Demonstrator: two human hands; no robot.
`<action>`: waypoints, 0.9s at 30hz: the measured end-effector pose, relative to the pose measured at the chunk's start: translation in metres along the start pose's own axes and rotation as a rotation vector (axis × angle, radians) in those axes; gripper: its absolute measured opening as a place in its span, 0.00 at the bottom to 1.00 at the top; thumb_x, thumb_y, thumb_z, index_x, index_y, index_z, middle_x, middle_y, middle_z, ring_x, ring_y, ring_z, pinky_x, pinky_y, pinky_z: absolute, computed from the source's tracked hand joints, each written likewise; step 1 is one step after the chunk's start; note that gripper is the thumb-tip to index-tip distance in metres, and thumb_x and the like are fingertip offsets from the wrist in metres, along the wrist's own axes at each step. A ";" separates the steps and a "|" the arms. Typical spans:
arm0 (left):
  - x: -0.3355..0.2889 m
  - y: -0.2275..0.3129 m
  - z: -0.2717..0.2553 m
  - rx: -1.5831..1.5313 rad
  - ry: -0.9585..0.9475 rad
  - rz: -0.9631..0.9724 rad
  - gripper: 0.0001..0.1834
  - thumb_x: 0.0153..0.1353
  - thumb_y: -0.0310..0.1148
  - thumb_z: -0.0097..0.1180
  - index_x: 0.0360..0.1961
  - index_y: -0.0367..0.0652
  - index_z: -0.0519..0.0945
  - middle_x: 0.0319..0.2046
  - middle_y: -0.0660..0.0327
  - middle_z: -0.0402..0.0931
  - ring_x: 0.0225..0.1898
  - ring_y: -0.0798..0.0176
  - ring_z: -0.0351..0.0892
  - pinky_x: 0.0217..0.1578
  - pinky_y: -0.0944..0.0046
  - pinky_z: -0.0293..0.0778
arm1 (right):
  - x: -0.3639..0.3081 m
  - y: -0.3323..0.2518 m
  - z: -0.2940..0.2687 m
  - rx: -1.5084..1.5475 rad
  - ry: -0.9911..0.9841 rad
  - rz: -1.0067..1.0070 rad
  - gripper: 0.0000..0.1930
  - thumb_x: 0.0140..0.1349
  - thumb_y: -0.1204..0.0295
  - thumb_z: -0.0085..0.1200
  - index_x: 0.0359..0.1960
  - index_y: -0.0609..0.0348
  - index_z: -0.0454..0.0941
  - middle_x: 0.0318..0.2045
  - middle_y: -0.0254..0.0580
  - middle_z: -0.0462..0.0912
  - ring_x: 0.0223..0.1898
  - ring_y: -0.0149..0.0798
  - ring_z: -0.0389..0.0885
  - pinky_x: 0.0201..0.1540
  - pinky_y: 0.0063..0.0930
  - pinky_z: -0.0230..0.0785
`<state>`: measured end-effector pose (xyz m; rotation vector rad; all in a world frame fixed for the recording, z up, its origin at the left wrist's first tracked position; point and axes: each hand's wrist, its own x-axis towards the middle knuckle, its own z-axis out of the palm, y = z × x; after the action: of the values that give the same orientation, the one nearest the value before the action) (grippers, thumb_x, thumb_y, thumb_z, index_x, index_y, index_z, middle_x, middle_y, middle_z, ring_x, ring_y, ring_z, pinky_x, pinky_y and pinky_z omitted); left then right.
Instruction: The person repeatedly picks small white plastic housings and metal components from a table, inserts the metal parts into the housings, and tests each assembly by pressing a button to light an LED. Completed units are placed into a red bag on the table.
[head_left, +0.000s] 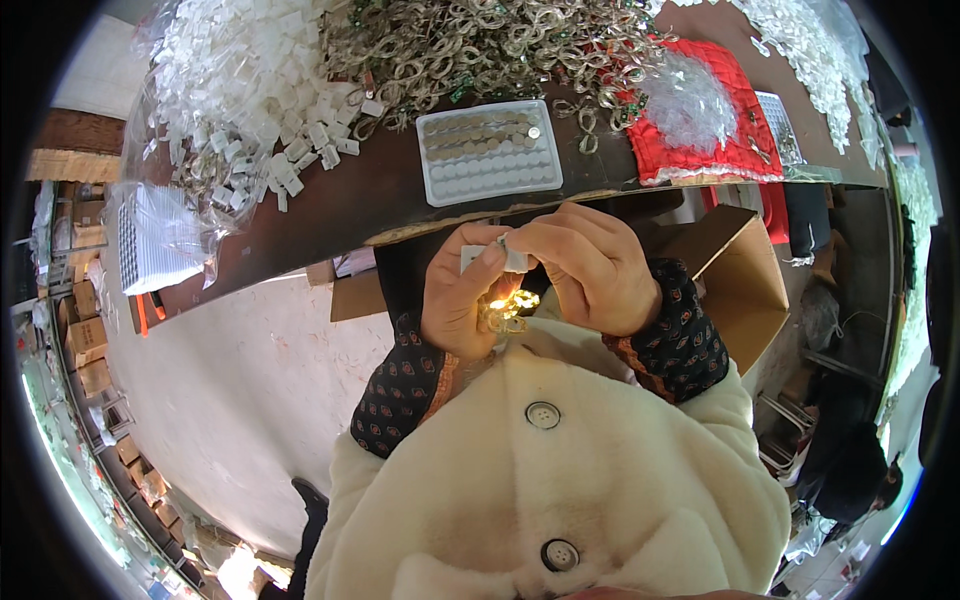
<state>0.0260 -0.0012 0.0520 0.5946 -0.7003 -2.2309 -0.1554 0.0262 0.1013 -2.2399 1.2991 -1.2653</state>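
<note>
Left hand (460, 300) and right hand (597, 270) pinch at a white case (470, 257), likely light, stiff, best held edgewise.

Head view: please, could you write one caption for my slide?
Two hands hold a small white piece, lights glowing beside it, near a tray of discs.

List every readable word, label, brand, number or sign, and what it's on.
None legible.
Brown cardboard boxes on the left shelves: any marks too small and blurred to read.
Small round discs in the white plastic tray: too small to read.
Small white plastic piece in the hands: no readable text.
</note>
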 end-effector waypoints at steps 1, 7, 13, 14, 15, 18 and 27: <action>0.000 -0.001 0.001 0.049 0.053 -0.010 0.13 0.70 0.36 0.55 0.48 0.38 0.75 0.40 0.57 0.80 0.36 0.73 0.77 0.37 0.74 0.73 | 0.001 -0.001 -0.001 -0.007 -0.027 -0.024 0.21 0.51 0.83 0.54 0.49 0.58 0.80 0.32 0.39 0.80 0.30 0.43 0.79 0.33 0.33 0.75; -0.008 0.006 -0.003 -0.038 0.088 0.016 0.09 0.66 0.28 0.60 0.45 0.39 0.77 0.35 0.63 0.80 0.29 0.77 0.74 0.29 0.77 0.70 | 0.003 -0.012 -0.001 -0.034 -0.162 0.045 0.16 0.52 0.87 0.55 0.43 0.62 0.77 0.33 0.45 0.82 0.30 0.49 0.81 0.34 0.36 0.75; -0.014 0.013 -0.013 -0.028 0.034 0.087 0.10 0.64 0.27 0.62 0.45 0.39 0.78 0.34 0.64 0.79 0.29 0.76 0.75 0.30 0.76 0.71 | 0.008 -0.022 0.000 -0.001 -0.095 0.204 0.07 0.57 0.83 0.60 0.36 0.62 0.77 0.31 0.43 0.82 0.31 0.46 0.82 0.35 0.32 0.76; -0.015 0.013 -0.014 -0.032 0.008 0.100 0.10 0.64 0.27 0.62 0.45 0.39 0.78 0.34 0.64 0.79 0.29 0.75 0.75 0.30 0.76 0.71 | 0.008 -0.024 0.001 -0.010 -0.112 0.191 0.07 0.57 0.83 0.60 0.36 0.62 0.77 0.31 0.43 0.82 0.31 0.46 0.83 0.36 0.32 0.76; -0.016 0.014 -0.014 -0.043 0.020 0.100 0.10 0.64 0.26 0.62 0.45 0.38 0.78 0.34 0.64 0.79 0.29 0.75 0.75 0.30 0.76 0.71 | 0.009 -0.026 0.003 -0.021 -0.125 0.179 0.07 0.57 0.83 0.60 0.36 0.62 0.77 0.31 0.43 0.82 0.32 0.45 0.83 0.36 0.31 0.76; -0.019 0.013 -0.014 -0.062 0.041 0.107 0.10 0.64 0.26 0.62 0.45 0.38 0.78 0.33 0.64 0.78 0.29 0.76 0.75 0.30 0.76 0.71 | 0.008 -0.033 0.007 0.065 -0.074 0.255 0.07 0.57 0.83 0.60 0.36 0.62 0.77 0.31 0.43 0.82 0.32 0.45 0.83 0.36 0.30 0.76; -0.024 0.011 -0.007 -0.005 0.032 0.127 0.10 0.64 0.27 0.63 0.44 0.38 0.78 0.31 0.64 0.78 0.26 0.76 0.72 0.26 0.76 0.66 | 0.005 -0.035 0.009 -0.005 -0.114 0.198 0.05 0.59 0.84 0.59 0.35 0.62 0.78 0.32 0.43 0.83 0.31 0.43 0.84 0.37 0.27 0.76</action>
<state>0.0513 0.0074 0.0585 0.5666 -0.6968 -2.1009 -0.1268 0.0408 0.1192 -2.0927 1.4401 -1.0508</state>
